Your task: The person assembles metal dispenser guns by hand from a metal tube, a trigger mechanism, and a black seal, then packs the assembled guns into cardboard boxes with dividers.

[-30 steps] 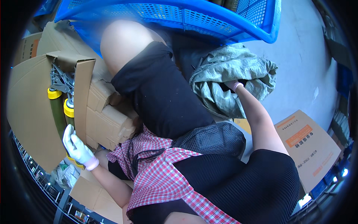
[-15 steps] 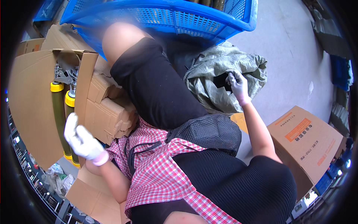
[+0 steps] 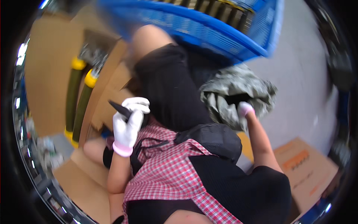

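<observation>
My left hand [image 3: 128, 127], in a white glove, is closed around a black tapered nozzle [image 3: 118, 108] above my lap. The nozzle's pointed end sticks out to the upper left. My right hand [image 3: 245, 108], gloved too, reaches into the mouth of a grey-green woven sack [image 3: 263, 87]. Its fingers are hidden inside, so what they touch does not show. To the left, an open carton [image 3: 48, 74] holds dark green tubes [image 3: 84, 108] with yellow collars and metal fittings at the far end.
A blue plastic crate [image 3: 209, 37] with several dark tubes stands at the front, past my knee. On the right lies a closed brown carton [image 3: 305, 171]. Open cardboard flaps [image 3: 80, 183] spread at the lower left. Grey floor [image 3: 302, 67] shows beyond the sack.
My left hand has moved right, over my lap, and now holds a black nozzle; before, none showed in it. My right hand has gone deeper into the sack. The view has shifted.
</observation>
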Demonstrator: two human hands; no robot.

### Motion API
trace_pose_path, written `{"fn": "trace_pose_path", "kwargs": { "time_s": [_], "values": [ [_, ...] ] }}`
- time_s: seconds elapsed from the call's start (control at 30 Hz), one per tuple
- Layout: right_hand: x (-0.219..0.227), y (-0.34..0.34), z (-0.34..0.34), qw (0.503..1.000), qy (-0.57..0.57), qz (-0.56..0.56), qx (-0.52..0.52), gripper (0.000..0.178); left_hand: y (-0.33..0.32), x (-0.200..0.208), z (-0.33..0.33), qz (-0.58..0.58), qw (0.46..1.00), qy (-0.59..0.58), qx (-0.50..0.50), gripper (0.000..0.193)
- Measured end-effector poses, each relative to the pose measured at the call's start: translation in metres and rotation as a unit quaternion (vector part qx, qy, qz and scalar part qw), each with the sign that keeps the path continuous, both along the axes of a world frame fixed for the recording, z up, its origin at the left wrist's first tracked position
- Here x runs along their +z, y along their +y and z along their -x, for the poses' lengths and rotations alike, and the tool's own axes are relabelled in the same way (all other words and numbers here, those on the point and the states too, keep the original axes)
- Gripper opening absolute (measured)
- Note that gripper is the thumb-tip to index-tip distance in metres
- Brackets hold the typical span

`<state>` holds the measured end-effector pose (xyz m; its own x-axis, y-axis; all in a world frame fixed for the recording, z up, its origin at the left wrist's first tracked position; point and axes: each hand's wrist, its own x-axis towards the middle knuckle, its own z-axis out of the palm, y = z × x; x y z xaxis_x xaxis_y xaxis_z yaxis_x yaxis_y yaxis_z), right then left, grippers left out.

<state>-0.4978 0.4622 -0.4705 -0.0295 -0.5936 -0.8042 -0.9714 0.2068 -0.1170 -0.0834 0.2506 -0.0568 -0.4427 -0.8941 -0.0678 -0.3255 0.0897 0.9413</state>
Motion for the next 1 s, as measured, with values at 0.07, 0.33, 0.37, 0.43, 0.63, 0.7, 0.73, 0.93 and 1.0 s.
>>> {"fn": "trace_pose_path", "kwargs": {
  "time_s": [0.07,0.33,0.37,0.43,0.63,0.7,0.73,0.93,1.0],
  "values": [
    [-0.057,0.064,0.005,0.949,-0.011,0.249,-0.192,0.032,0.011,0.001,-0.023,-0.019,0.99,0.006,0.143,0.03],
    [-0.063,-0.048,0.012,0.971,-0.077,0.126,-0.187,0.039,0.026,-0.012,-0.056,0.027,0.959,0.072,0.275,0.028],
    [-0.057,-0.027,0.019,0.963,-0.063,0.12,-0.234,0.038,0.018,-0.004,-0.039,0.066,0.971,0.01,0.231,0.029],
    [-0.041,0.024,0.014,0.952,-0.044,0.111,-0.283,0.035,0.018,-0.006,-0.039,0.025,0.963,0.102,0.247,0.028],
    [0.222,-0.043,-0.036,0.926,0.11,0.249,-0.261,0.017,0.009,-0.014,-0.067,-0.043,0.959,0.209,0.188,0.036],
    [0.275,-0.06,-0.023,0.817,-0.212,0.427,-0.325,0.026,0.006,-0.007,-0.066,-0.104,0.909,0.349,0.203,0.035],
    [0.317,-0.083,-0.041,0.685,-0.39,0.449,-0.42,0.032,0.003,-0.01,-0.066,-0.114,0.887,0.417,0.163,0.037],
    [0.504,-0.208,-0.252,0.749,-0.492,0.443,-0.027,0.048,0.0,0.02,-0.025,-0.324,0.572,0.748,0.085,0.05],
    [0.512,-0.244,-0.331,0.722,-0.355,0.546,0.233,0.051,-0.005,0.048,-0.032,-0.289,0.588,0.748,0.107,0.056]
  ]
}}
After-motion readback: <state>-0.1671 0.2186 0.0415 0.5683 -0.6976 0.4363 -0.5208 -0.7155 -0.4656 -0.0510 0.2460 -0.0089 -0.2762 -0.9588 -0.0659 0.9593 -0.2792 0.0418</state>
